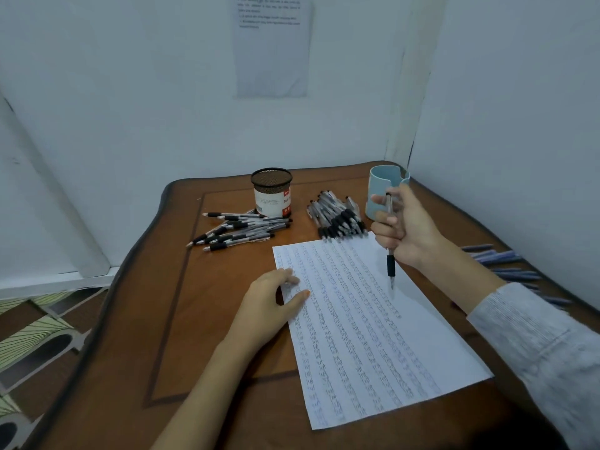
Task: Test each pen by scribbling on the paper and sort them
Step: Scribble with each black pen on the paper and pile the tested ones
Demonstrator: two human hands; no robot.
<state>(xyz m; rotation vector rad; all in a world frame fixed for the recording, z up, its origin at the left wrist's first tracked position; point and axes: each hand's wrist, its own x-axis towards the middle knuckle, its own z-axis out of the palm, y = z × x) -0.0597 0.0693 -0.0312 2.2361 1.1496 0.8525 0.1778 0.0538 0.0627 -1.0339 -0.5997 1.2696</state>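
Over the table [201, 319], the right grip [406, 228] clamps a near-upright pen [390, 264], tip down, perhaps touching paper [373, 336].

On brown wooden table [207, 336], white paper sheet [373, 345] covered with rows of scribbles. Left hand [269, 303] resting on its left edge, fingers [290, 277] relaxed. Right hand [406, 228] over the far corner, curled round a clear pen with black grip [390, 264], tip pointing down at the paper. Behind: black mesh cup [272, 190] with loose heap of pens [240, 230] beside, tighter heap of pens [337, 217], pale blue cup [383, 186]. Blue pens [506, 258] along the right table edge.
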